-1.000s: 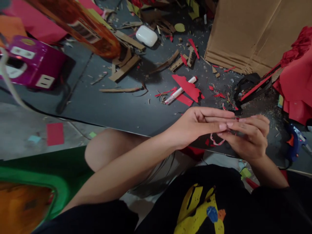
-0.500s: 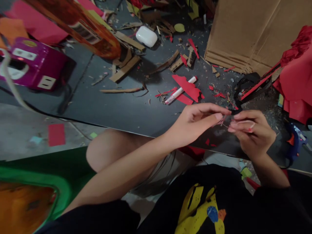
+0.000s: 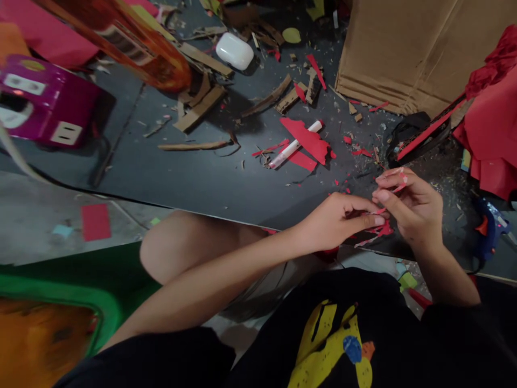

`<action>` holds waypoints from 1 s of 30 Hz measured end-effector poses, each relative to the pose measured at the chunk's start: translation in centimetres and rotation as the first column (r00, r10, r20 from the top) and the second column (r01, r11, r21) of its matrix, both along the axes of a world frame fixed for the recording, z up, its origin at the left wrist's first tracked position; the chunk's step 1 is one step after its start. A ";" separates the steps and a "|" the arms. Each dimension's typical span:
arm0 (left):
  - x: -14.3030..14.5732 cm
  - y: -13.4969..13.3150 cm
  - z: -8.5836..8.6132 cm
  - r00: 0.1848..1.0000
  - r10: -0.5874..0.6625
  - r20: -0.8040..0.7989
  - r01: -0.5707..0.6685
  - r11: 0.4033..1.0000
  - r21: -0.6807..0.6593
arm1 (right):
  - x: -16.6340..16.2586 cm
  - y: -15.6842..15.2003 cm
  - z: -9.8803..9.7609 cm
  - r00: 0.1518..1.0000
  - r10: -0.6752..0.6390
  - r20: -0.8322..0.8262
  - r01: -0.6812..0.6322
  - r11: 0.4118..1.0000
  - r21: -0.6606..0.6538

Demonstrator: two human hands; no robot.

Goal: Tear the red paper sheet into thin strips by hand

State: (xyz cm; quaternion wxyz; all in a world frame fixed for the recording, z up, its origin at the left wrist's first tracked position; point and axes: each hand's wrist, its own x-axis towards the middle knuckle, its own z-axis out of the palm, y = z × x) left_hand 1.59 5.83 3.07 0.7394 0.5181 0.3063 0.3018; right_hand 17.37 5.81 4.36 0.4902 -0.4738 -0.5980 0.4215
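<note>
My left hand (image 3: 343, 220) and my right hand (image 3: 407, 207) meet over the near edge of a dark board (image 3: 194, 172). Both pinch a small curled strip of red paper (image 3: 377, 231), which hangs just below their fingertips. The left hand's fingers are curled, its thumb and forefinger pressed on the strip. The right hand's fingers are bent, with a bit of red stuck at a fingertip. A white marker (image 3: 293, 145) lies on red paper scraps (image 3: 309, 140) beyond the hands.
A blue glue gun (image 3: 487, 231) lies at the right. A big cardboard sheet (image 3: 412, 48) and red paper (image 3: 493, 124) stand behind. A purple box (image 3: 48, 105), a white case (image 3: 234, 51) and cardboard offcuts (image 3: 202, 105) litter the board. My knee (image 3: 181, 253) is below.
Both hands have shifted down and slightly left, and the left fingers have curled from stretched out into a pinch. The red strip now hangs below the fingertips.
</note>
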 end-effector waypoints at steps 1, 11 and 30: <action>0.0 0.0 0.2 1.000 0.011 0.012 -0.010 1.000 -0.018 | 0.1 0.0 0.0 1.000 -0.004 -0.013 0.003 1.000 -0.028; -0.6 0.3 1.3 0.980 0.194 0.045 -0.193 0.981 -0.022 | 0.7 0.0 -0.4 0.985 0.037 -0.171 -0.061 0.988 -0.141; -1.6 0.7 2.6 0.978 0.196 -0.068 -0.203 0.972 -0.119 | 0.6 -0.9 0.2 0.943 -0.332 -0.015 0.327 0.920 0.216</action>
